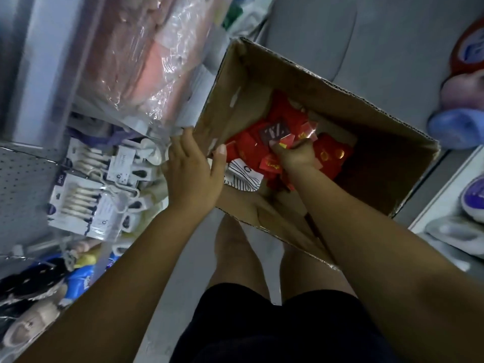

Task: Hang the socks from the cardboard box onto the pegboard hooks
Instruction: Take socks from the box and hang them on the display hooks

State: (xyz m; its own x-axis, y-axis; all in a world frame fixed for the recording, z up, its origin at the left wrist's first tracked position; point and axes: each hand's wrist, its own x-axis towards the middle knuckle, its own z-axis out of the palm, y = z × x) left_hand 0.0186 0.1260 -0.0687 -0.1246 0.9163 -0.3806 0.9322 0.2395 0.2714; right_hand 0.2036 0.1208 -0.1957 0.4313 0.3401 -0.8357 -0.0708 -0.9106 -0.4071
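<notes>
- Head view: the open brown cardboard box [314, 142] sits tilted at about thigh height in front of the person, its mouth turned up toward the camera so the contents can be reached from above.
- The left hand [193, 169] clamps the box's near-left wall, thumb hooked over the rim on the inside and fingers spread on the outside; I judge this steadies the box while the other arm digs.
- The right hand [296, 153] is deep inside, fingers curled closed around a packet from the heap of red packaged socks with gold print [330, 153]. How many packets it grips cannot be told.
- A white sock pack with thin black stripes [243, 176] lies against the near wall, just beside the left thumb, partly under the red heap.
- The grey perforated pegboard [23, 176] is off to the left, well apart from the box. White carded sock packs [86, 203] already crowd the hooks there, so I cannot tell which hook is free.
- Above them, clear plastic-wrapped pink goods [146, 61] bulge toward the box's left edge and may brush the arm on the way across.
- Blue and purple slippers [461, 132] sit on the right, clear of the path.
</notes>
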